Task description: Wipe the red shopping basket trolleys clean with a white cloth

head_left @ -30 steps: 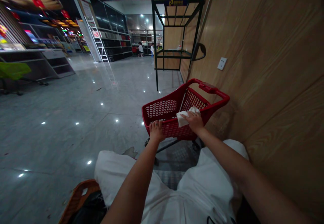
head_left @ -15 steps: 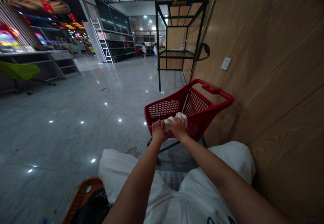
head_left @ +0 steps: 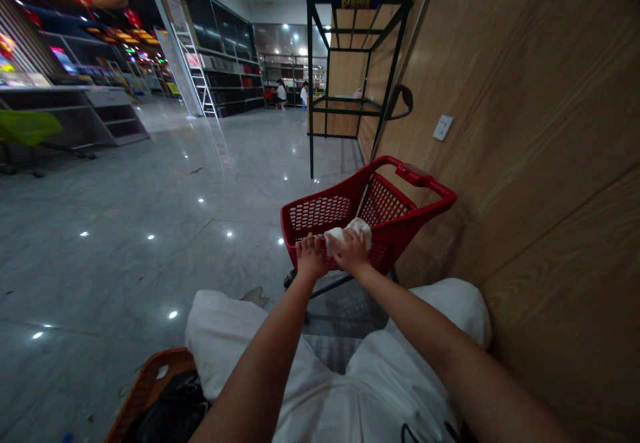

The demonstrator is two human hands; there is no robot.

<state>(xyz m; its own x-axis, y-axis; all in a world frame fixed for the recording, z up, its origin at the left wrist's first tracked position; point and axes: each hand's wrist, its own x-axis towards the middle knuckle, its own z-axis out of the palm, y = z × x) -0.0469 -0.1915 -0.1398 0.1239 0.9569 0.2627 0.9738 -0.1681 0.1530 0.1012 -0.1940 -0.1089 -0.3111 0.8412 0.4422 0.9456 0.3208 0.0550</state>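
A red plastic shopping cart (head_left: 320, 213) stands on the floor in front of my knees, its handle toward the wooden wall. My left hand (head_left: 311, 256) is closed over the cart's near rim. Right beside it, my right hand (head_left: 351, 251) presses a crumpled white cloth (head_left: 347, 231) against the same rim, fingers wrapped on the cloth. My white-trousered legs fill the bottom of the view.
A wood-panelled wall (head_left: 525, 129) with a socket (head_left: 443, 127) runs along the right. A black metal shelf frame (head_left: 350, 76) stands beyond the cart. An orange basket (head_left: 145, 389) sits at my lower left. Polished grey floor (head_left: 125, 229) stretches left; people sit far off.
My right hand slid the cloth leftward along the cart's rim, from its right side to right beside my left hand. The left hand stayed on the rim.
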